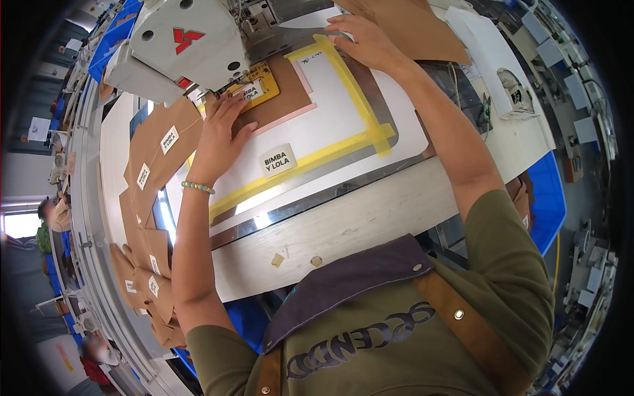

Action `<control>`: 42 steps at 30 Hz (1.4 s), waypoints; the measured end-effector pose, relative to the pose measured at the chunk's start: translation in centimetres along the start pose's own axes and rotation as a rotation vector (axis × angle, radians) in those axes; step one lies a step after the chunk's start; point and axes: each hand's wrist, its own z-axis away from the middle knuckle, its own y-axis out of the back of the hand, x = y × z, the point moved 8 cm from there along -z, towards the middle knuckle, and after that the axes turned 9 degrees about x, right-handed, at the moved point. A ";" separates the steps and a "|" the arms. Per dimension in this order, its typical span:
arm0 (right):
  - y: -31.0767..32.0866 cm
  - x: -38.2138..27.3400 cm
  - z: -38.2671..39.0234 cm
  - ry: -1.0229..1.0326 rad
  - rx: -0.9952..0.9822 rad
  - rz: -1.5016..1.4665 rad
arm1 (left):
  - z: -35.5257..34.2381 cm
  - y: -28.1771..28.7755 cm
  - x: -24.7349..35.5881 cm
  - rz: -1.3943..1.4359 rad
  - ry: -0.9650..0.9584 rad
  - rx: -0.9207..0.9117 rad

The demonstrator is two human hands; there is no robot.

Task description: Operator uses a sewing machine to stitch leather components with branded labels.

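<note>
My left hand (226,132) lies with its fingers spread at the near left corner of a brown fabric piece (288,105), close under the sewing machine head (178,49). Beside its fingertips, a yellow frame (269,84) rests on the fabric around a white printed label (253,91). Pink strips border the fabric on a white template board (333,86) edged with yellow tape (356,99). My right hand (363,43) rests, fingers apart, on the board's far right corner. Another white label (277,160) sits on the board near my left wrist. The needle area is partly hidden.
Brown pieces with white labels (158,148) hang in a chain down the table's left side. More brown material (413,30) lies at the far right, beside a white tray (492,66). A blue bin (548,198) stands right. Two small scraps (278,260) lie on the near table.
</note>
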 end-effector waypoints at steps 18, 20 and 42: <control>-0.1 -0.7 0.0 0.028 -0.062 -0.009 | -0.8 -0.1 0.4 0.049 0.057 -0.067; 0.3 -1.0 0.1 0.062 0.000 -0.034 | -0.9 -0.1 0.3 0.047 0.062 -0.063; 0.0 -1.2 0.3 0.012 -0.081 -0.050 | -2.2 -1.1 -4.2 0.112 0.122 -0.010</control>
